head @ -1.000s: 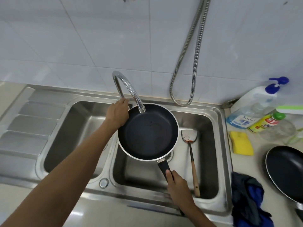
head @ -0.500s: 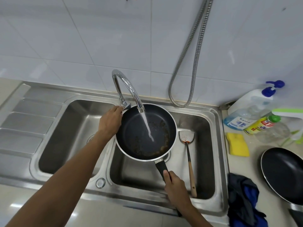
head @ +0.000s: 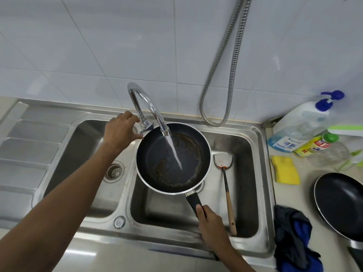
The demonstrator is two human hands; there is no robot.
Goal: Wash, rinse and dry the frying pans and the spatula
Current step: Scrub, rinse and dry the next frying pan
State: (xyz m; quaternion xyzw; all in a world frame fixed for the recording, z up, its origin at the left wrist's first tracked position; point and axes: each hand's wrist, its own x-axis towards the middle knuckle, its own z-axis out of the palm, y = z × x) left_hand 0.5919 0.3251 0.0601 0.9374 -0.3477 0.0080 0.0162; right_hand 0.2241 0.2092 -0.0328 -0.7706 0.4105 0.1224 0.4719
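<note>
My right hand (head: 213, 224) grips the black handle of a dark frying pan (head: 155, 154) and holds it over the right basin under the chrome faucet (head: 146, 105). Water streams from the spout into the pan, which has brown residue around its base. My left hand (head: 120, 129) hovers by the faucet lever with loosely curved fingers that hold nothing. A metal spatula (head: 224, 163) with a wooden handle lies in the right basin, right of the pan, with red specks on its blade. A second black frying pan (head: 341, 203) sits on the counter at the far right.
The double steel sink (head: 261, 173) has a drain in the left basin (head: 115, 171) and a ribbed drainboard further left. On the right counter are a yellow sponge (head: 285, 172), soap bottles (head: 300, 130) and a dark blue cloth (head: 294, 236). A metal shower hose (head: 233, 61) hangs on the tiled wall.
Water now runs into the pan, where one second ago the faucet was dry. My left hand has pulled back a little from the lever and its fingers have loosened.
</note>
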